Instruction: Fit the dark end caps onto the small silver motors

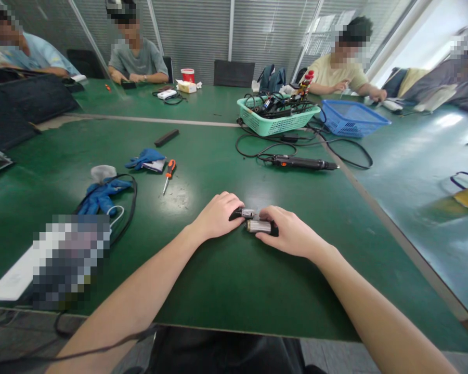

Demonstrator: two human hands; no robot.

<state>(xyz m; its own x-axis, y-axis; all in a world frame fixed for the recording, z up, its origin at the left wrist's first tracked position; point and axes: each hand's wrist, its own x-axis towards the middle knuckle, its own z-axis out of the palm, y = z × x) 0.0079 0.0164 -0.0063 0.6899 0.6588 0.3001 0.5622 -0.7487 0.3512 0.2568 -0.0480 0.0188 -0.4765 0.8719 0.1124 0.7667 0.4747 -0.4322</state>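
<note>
My left hand (pixel 217 215) rests on the green table (pixel 203 291), its fingers closed on a small silver cylinder with a black end (pixel 247 213). My right hand (pixel 289 232) grips a second, slightly larger silver cylinder with a black end (pixel 259 226). The two cylinders lie side by side, very close together, and their black ends are partly hidden by my hands. I cannot tell whether they touch. Both look like small motors, but the picture does not settle it.
To the left lie an orange-handled screwdriver (pixel 169 175), blue gloves (pixel 103 196) and black cable. An electric screwdriver (pixel 302 163) with cords lies ahead, near a green basket (pixel 276 119) and blue basket (pixel 353 119). Several people sit around the table.
</note>
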